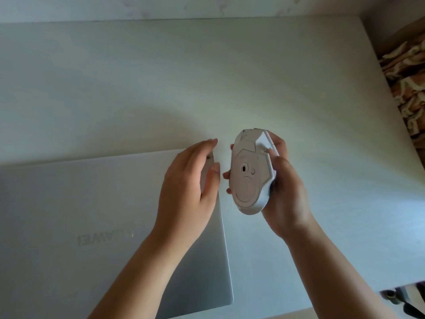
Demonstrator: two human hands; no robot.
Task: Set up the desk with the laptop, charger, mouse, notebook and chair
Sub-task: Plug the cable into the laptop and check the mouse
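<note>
The mouse [250,173] is white, with angular panels, and is held up off the tabletop [161,77] with its underside turned toward the camera. That underside shows a small dark sensor opening near the middle and a round disc-shaped panel at the lower end. It is tilted, its long axis running roughly up and down in the view. The right hand [285,192] wraps it from the right side, fingertips curling round its left edge.

The laptop [92,226] is silver and closed, lying flat on the tabletop at the lower left, its lid lettering upside down to the viewer. Its far right corner lies just beside the mouse.
</note>
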